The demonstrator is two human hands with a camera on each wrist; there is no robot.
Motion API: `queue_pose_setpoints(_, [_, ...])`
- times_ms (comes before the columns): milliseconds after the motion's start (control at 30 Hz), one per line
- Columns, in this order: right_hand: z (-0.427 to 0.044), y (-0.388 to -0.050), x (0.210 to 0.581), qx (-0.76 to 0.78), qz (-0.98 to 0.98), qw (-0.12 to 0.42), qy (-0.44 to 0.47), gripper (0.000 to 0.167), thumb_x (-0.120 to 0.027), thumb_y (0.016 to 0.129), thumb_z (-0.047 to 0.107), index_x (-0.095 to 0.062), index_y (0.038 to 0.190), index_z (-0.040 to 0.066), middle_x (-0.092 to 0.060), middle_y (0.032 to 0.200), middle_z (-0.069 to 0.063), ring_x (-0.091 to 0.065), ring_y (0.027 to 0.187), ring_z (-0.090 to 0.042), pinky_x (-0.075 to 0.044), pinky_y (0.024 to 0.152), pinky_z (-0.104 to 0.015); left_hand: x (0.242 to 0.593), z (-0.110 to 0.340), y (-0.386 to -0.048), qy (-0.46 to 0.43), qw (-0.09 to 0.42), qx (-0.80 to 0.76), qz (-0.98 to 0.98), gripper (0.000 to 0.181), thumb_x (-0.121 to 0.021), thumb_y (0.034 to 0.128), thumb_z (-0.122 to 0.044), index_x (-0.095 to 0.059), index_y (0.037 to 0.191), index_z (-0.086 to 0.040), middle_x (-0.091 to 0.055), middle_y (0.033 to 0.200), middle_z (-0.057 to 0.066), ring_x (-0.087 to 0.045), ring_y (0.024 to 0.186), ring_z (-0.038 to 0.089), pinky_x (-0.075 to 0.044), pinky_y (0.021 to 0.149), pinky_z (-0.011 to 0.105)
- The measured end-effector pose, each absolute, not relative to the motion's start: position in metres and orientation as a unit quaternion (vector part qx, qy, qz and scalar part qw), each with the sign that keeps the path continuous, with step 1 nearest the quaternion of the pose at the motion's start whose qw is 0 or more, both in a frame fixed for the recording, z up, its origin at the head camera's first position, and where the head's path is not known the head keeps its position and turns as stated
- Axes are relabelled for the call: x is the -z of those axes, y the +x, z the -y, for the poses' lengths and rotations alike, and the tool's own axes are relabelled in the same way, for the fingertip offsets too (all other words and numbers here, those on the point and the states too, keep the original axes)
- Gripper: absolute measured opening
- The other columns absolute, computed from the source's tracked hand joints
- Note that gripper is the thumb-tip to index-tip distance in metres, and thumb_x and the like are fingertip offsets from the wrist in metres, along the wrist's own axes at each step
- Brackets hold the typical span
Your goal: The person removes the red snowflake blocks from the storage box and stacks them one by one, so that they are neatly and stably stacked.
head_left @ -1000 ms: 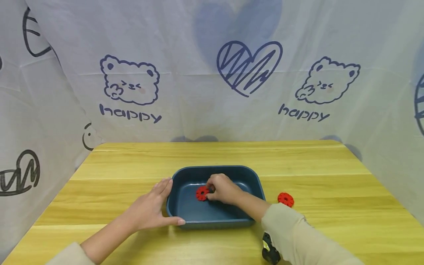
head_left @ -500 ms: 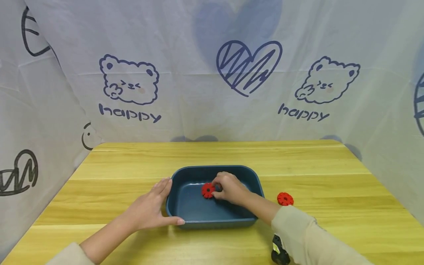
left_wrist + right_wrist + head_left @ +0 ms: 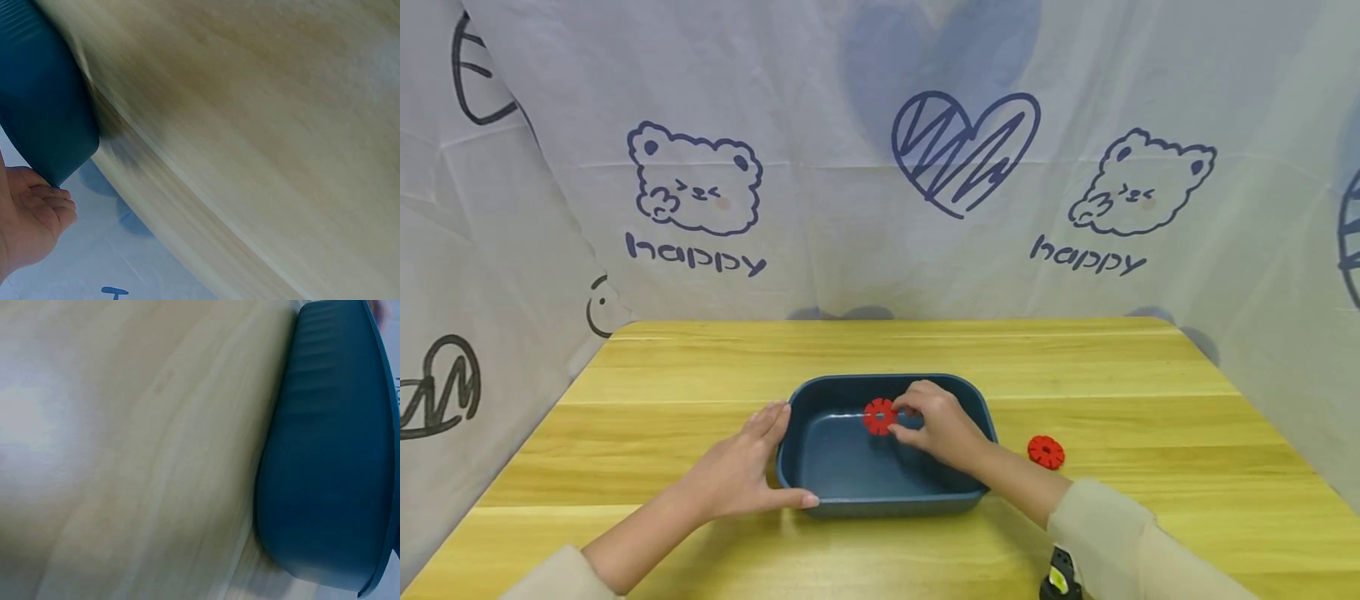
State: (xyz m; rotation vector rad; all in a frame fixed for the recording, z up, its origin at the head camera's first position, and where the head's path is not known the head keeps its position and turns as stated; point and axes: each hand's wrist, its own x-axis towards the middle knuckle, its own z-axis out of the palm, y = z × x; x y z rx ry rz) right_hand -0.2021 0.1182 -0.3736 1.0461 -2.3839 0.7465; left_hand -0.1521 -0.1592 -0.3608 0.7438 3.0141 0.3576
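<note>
My right hand (image 3: 943, 427) is over the dark blue plastic basin (image 3: 887, 503) and pinches a red snowflake disc (image 3: 876, 417) by its right edge. The disc is tilted up, its face toward the head camera. At the basin's left end, my left hand (image 3: 737, 475) rests with fairly straight fingers along the side and the thumb on the near rim. The left wrist view shows that hand's fingertips meeting the basin's rim (image 3: 47, 112). A second red snowflake disc (image 3: 1047, 452) lies flat on the table, right of the basin. My right hand's grip is hidden in the right wrist view.
The light wooden table (image 3: 662, 442) extends around the basin on all sides. A white cloth with bear and heart drawings (image 3: 827, 242) hangs behind and beside it. A black device (image 3: 1060, 575) is strapped under my right sleeve.
My right hand has lifted the red disc off the basin's floor and moved it right and a little farther away. My left hand and the second disc have stayed put.
</note>
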Motion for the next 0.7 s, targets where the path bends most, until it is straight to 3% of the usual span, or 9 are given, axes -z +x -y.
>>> queue_pose_setpoints(367, [-0.135,-0.194,0.373,-0.283,0.819,0.291,0.406,0.024,-0.083,0.063,0.007,-0.069,0.082,0.003,-0.06,0.073,-0.002,-0.051,0.068,-0.009,-0.046,0.062,-0.015,0.36,0.159,-0.152,0.239,0.006,-0.11,-0.965,0.113,-0.06,0.0682,-0.072,-0.027,0.143,0.006,-0.027,0.149,0.024,-0.032,0.134,0.042,-0.048,0.086,0.056])
queue_pose_setpoints(700, [-0.154,-0.189,0.37,-0.3,0.815,0.299,0.395,0.026,-0.083,0.061,0.001,-0.068,0.082,0.001,-0.06,0.073,-0.003,-0.052,0.066,-0.013,-0.048,0.059,-0.016,0.36,0.159,-0.151,0.237,0.008,-0.108,-0.966,0.114,-0.06,0.0679,-0.073,-0.026,0.143,0.006,-0.027,0.149,0.024,-0.033,0.133,0.044,-0.048,0.085,0.056])
